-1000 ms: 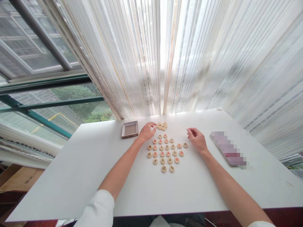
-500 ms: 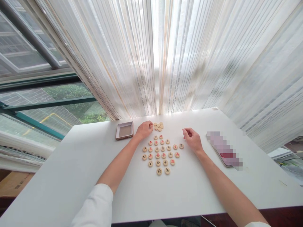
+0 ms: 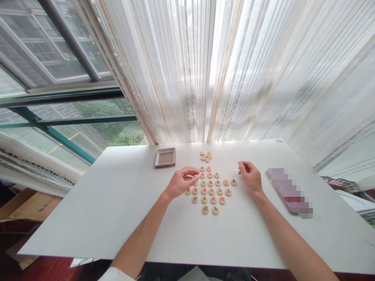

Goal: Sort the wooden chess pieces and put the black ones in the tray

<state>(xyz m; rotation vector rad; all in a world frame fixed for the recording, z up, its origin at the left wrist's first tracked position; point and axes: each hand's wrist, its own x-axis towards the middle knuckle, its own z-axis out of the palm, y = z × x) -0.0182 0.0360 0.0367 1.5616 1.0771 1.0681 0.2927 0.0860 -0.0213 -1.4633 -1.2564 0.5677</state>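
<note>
1. Left of and beyond the left grip: a shallow square tray with a brown outer wall and pale lining (image 3: 157, 159), open side up on the white flat worktop (image 3: 88, 214).
2. Left grip (image 3: 195, 176), bare hand: thumb and forefinger narrow, tips at the left side of the marked discs. Can't tell whether a disc is pinched there. Forearm slants in from the near side, back of hand up, fingers pointing right.
3. Below and right of the left grip: round, pale, wood-like discs with red or black characters (image 3: 211, 191), in loose rows. The nearest sit at the fingertips; some are partly hidden by the hand.
4. Handling, my judgement: light, stiff, smooth enough to slide or slip if pinched off-centre; not fragile. Best hold is thumb and forefinger on opposite points of the rim; a bump could nudge neighbours.
5. Beyond and right of the left grip: small cluster of unmarked-looking pale discs (image 3: 207, 160), some touching.
6. Right grip (image 3: 240, 167), bare hand: fingers curled in, narrow, just right of the outermost marked disc. Nothing seen in it; the curl could hide something. Forearm angles in from the near right.
7. Right of the right grip: flat, mauve-pink slab, pixelated (image 3: 288, 195).
</note>
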